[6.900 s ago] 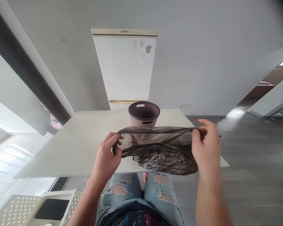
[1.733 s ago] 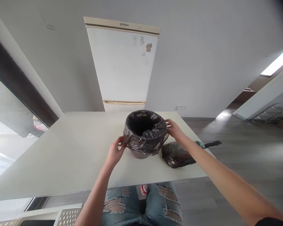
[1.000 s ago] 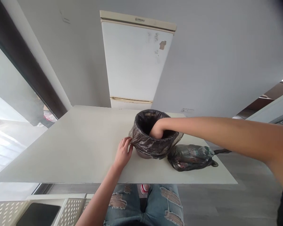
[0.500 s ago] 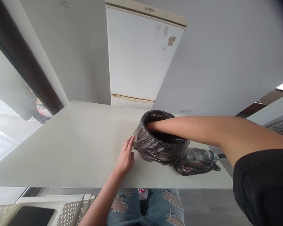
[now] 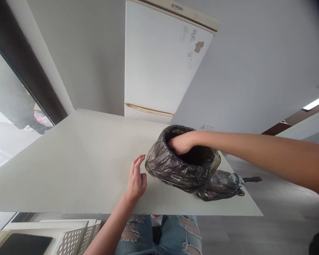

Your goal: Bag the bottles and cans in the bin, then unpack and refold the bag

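Note:
A bin lined with a black plastic bag [image 5: 179, 173] stands on the white table, its mouth facing up toward me. My right hand [image 5: 181, 143] reaches inside the mouth near the left rim; its fingers are hidden in the dark interior. My left hand [image 5: 137, 180] is just left of the bin, fingers apart and slightly bent, holding nothing, with a small gap to the liner. To the right of the bin, a tied black plastic bag [image 5: 220, 186] with contents showing through lies on the table, partly behind the bin.
The white table [image 5: 82, 166] ends in front of my legs in ripped jeans [image 5: 159, 235]. Beyond its far edge stands a white fridge [image 5: 162, 60] against the wall. At the lower left is a perforated plastic basket [image 5: 74, 241] with a dark flat object [image 5: 29, 244] beside it.
My right hand has risen, so the wrist and back of the hand now show in the bin's mouth. My left hand has come away from the liner, to the left.

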`<state>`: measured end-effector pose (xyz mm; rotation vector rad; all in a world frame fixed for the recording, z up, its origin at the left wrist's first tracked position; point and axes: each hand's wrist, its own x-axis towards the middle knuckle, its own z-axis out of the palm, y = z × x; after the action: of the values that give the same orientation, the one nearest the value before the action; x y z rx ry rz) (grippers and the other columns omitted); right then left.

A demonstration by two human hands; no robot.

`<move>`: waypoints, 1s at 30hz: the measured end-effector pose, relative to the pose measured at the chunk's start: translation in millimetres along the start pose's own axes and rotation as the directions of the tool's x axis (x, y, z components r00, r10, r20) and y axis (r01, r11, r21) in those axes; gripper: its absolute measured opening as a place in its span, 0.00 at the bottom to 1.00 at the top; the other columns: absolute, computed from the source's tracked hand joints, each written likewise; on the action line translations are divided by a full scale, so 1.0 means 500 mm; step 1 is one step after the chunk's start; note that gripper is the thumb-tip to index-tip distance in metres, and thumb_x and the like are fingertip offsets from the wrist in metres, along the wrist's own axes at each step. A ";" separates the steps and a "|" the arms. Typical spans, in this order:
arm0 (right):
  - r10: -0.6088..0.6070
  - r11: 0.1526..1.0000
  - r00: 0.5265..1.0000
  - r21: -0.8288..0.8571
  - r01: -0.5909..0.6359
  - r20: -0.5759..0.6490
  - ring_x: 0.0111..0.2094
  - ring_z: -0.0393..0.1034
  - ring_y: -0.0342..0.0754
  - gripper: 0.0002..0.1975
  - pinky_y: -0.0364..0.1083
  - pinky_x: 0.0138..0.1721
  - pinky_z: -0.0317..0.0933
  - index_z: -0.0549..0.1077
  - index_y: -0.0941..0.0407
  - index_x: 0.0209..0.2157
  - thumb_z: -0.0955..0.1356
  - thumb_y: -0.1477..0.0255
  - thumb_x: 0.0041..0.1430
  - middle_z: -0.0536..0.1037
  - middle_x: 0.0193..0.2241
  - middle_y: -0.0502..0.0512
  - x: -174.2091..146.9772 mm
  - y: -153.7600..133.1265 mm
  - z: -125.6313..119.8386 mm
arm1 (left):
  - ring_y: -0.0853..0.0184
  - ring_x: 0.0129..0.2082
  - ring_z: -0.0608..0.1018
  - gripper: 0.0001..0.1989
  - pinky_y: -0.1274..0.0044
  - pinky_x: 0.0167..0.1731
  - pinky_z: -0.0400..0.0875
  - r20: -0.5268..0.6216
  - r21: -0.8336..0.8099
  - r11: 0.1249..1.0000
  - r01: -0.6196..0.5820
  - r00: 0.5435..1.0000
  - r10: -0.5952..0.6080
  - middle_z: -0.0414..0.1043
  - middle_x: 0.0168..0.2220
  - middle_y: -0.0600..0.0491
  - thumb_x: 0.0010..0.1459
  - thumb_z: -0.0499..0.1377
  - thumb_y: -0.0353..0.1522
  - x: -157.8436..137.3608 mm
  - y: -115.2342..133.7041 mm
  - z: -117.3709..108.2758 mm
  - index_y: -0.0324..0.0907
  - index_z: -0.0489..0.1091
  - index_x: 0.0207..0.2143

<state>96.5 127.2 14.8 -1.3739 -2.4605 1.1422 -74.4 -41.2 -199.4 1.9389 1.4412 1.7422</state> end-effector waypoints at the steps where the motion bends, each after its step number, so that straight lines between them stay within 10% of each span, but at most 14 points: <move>1: -0.009 0.999 0.999 -0.052 0.012 0.054 0.31 0.70 0.49 0.09 0.50 0.41 0.64 0.74 0.54 0.23 0.78 0.74 0.46 0.77 0.25 0.52 -0.031 -0.020 -0.019 | 0.52 0.66 0.71 0.35 0.51 0.63 0.71 -0.024 0.001 0.999 -0.055 0.998 0.055 0.67 0.64 0.38 0.62 0.47 0.19 -0.002 0.001 -0.003 0.46 0.58 0.70; 3: -0.170 0.934 0.972 -0.287 0.211 0.163 0.31 0.69 0.48 0.09 0.50 0.40 0.62 0.75 0.54 0.25 0.73 0.69 0.59 0.78 0.27 0.52 -0.106 -0.054 -0.047 | 0.52 0.62 0.74 0.31 0.54 0.59 0.75 -0.006 -0.017 0.983 -0.183 0.983 0.183 0.68 0.63 0.38 0.64 0.48 0.19 -0.004 0.003 -0.007 0.48 0.63 0.66; 7: -0.414 0.883 0.881 -0.338 0.327 -0.229 0.31 0.69 0.48 0.15 0.49 0.36 0.64 0.73 0.51 0.31 0.65 0.61 0.72 0.77 0.30 0.53 -0.276 -0.054 -0.040 | 0.52 0.62 0.74 0.29 0.57 0.57 0.75 0.100 -0.077 0.951 -0.299 0.947 0.305 0.69 0.62 0.38 0.64 0.49 0.20 -0.001 0.007 -0.011 0.48 0.67 0.63; 12: -0.735 0.659 0.547 -0.613 0.436 -0.401 0.36 0.75 0.53 0.05 0.53 0.38 0.70 0.76 0.47 0.42 0.71 0.63 0.69 0.80 0.33 0.56 -0.404 0.078 0.065 | 0.52 0.60 0.75 0.28 0.58 0.56 0.75 0.191 -0.049 0.968 -0.246 0.949 0.251 0.68 0.62 0.37 0.65 0.48 0.20 0.004 0.006 -0.005 0.46 0.68 0.63; 18: -0.730 0.546 0.588 -0.816 0.192 -0.350 0.42 0.78 0.53 0.18 0.54 0.47 0.70 0.76 0.49 0.53 0.71 0.81 0.66 0.84 0.41 0.56 -0.413 0.168 0.216 | 0.54 0.61 0.76 0.28 0.60 0.58 0.75 0.217 0.025 0.996 -0.086 0.973 0.079 0.69 0.63 0.41 0.64 0.47 0.18 0.008 -0.005 0.014 0.47 0.68 0.61; 25: -0.650 0.667 0.668 -0.694 0.272 -0.363 0.35 0.75 0.50 0.16 0.51 0.38 0.68 0.78 0.51 0.44 0.65 0.85 0.64 0.82 0.35 0.54 -0.392 0.190 0.276 | 0.58 0.58 0.80 0.25 0.66 0.54 0.77 0.204 0.039 0.998 -0.047 0.978 0.038 0.70 0.60 0.43 0.65 0.46 0.19 0.014 -0.007 0.017 0.45 0.69 0.58; 30: -0.734 0.677 0.236 -0.658 0.330 -0.637 0.27 0.72 0.47 0.17 0.51 0.30 0.66 0.77 0.49 0.41 0.64 0.85 0.64 0.77 0.25 0.49 -0.410 0.174 0.173 | 0.57 0.59 0.77 0.20 0.65 0.57 0.74 0.163 0.096 0.993 -0.066 0.985 0.049 0.73 0.57 0.43 0.69 0.47 0.21 0.025 0.001 0.016 0.44 0.69 0.56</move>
<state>240.8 -51.6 -50.5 -0.6359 -1.9935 -0.2973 -69.5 -28.7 -192.9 2.1377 1.4562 1.5217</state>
